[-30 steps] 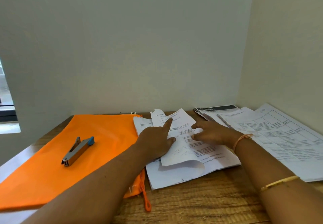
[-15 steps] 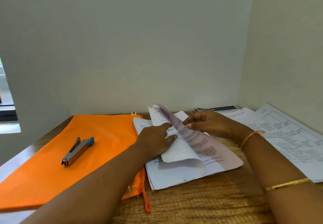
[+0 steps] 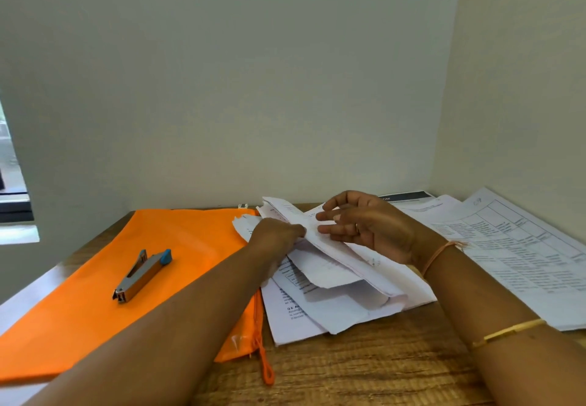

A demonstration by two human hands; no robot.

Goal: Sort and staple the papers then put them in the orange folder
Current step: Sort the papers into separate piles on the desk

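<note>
Sorting is judged in hand: near the tabletop's [image 3: 380,370] far edge, beside the orange folder [image 3: 79,310], the papers [image 3: 336,313] are leafed by the straight-fingered right hand [image 3: 371,228] and pinned by the left hand [image 3: 279,234] (its grip cannot be told), so squaring for stapling is called for.

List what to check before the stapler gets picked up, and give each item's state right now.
1. The stapler is free to grab: ok. It lies on the orange folder, untouched.
2. Papers squared for stapling: not ok. The middle pile is fanned and partly folded over.
3. The lifted sheets are under control: cannot tell. The left hand hides its own fingers, and the right hand only rests straight fingers against them.
4. A hand free for the stapler: not ok. Both are on paper.
5. Folder open to take papers: cannot tell. It lies flat and its mouth does not show.
</note>
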